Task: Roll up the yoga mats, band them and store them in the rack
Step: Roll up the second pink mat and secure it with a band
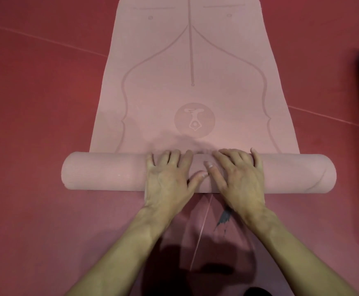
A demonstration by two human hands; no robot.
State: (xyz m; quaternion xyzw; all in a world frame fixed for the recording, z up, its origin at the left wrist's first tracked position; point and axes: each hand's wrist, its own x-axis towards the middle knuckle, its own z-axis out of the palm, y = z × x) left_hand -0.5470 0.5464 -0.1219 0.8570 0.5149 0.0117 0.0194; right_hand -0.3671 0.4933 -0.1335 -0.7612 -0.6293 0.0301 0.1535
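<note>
Pressing on the roll (101, 174) at its middle, we have the left hand (167, 180) and the right hand (240, 180) side by side. Our fingers (175, 155) are spread and nearly straight, draped over the top and gripping nothing. Beyond our fingertips the unrolled part of the mat (191, 71) lies flat on the floor (35, 92), so plenty is left to roll.

The main risk, as we judge it, lies out past our little fingers. Neither long end of the roll has a hand on it, so one end could run ahead of the other and the roll would come out as a cone. A curved layer edge well right of our right fingers hints that this may have begun.

With flat palms and no grip, easing the pressure could let the springy mat loosen under our fingers. A slack roll would be harder to band. Uneven pushing could also steer the roll off the mat's line. We see neither band nor rack.
</note>
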